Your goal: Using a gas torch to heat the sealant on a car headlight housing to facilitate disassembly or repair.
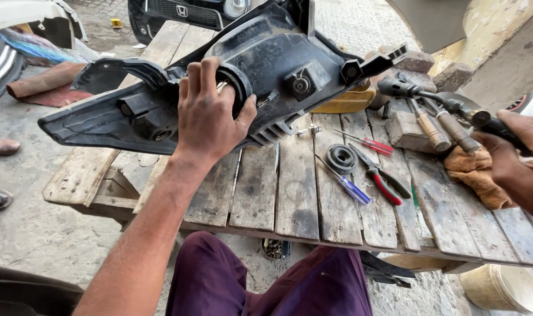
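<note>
L hand (211,117) grips headlamp housing (260,64), top cropped; R hand (518,155) grips ratchet (442,102).

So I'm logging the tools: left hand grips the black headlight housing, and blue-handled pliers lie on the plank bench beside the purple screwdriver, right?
Not quite: the head view shows the pliers have red handles, not blue. The rest holds: the left hand grips the black headlight housing, beside the purple screwdriver on the plank bench.

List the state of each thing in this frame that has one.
Headlight housing: lifted, back side facing up, tilted.
Left hand: gripping the housing's round rear opening.
Right hand: closed on a black tool handle.
Pliers: lying flat, shut.
Blue screwdriver: lying flat.
Rubber ring: loose on wooden pallet table.
</note>
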